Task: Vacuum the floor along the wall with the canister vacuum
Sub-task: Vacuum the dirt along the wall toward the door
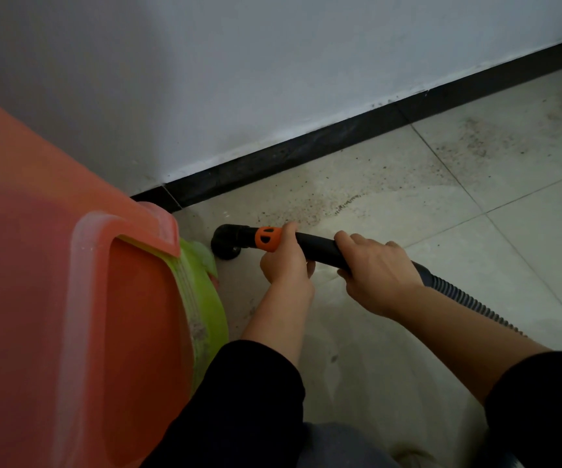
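A black vacuum wand (313, 245) with an orange collar (267, 238) lies low over the tiled floor (408, 204). Its black round nozzle (226, 241) touches the floor close to the black baseboard (306, 153) and white wall (273, 62). My left hand (286, 258) grips the wand just behind the orange collar. My right hand (377, 271) grips the wand farther back, where the ribbed hose (468, 298) begins. A band of dark grit (306, 207) lies on the floor beyond the nozzle, and more grit (475, 140) spreads to the right along the wall.
A large orange plastic bin (70, 298) fills the left side, with a green plastic piece (205, 292) against its right edge, close to the nozzle. The canister itself is out of view. Open tiled floor extends right along the baseboard.
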A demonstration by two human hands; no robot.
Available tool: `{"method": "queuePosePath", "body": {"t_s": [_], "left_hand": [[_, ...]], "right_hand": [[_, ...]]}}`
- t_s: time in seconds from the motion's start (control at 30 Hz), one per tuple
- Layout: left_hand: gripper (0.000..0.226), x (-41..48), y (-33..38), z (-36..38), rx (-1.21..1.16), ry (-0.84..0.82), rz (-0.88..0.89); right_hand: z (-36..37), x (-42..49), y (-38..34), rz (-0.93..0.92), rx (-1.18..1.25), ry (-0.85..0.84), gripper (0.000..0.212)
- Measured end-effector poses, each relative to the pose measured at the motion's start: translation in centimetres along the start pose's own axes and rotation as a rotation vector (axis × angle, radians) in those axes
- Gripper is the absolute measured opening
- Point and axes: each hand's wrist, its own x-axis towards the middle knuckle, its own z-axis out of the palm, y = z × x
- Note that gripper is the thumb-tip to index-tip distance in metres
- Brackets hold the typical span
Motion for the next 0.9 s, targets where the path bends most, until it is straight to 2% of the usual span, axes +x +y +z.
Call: {"method": "queuePosePath", "body": {"t_s": [0.53,0.73,0.9], "left_hand": [[0.027,3.2,2.5,-0.7,-0.035,0.006,0.068],[0.037,4.2,3.1,-1.0,-0.073,-0.044,0.09],[0.037,4.5,3.5,-1.4,-0.129,-0.069,0.088]], "right_hand": [[1.2,3.0,-2.7,-0.013,-0.074,0.083,0.038],[1.3,3.9,-3.2,-0.02,-0.062,0.095,0.036],[1.2,4.6,-3.4,-0.026,-0.046,0.101,0.035]]}}
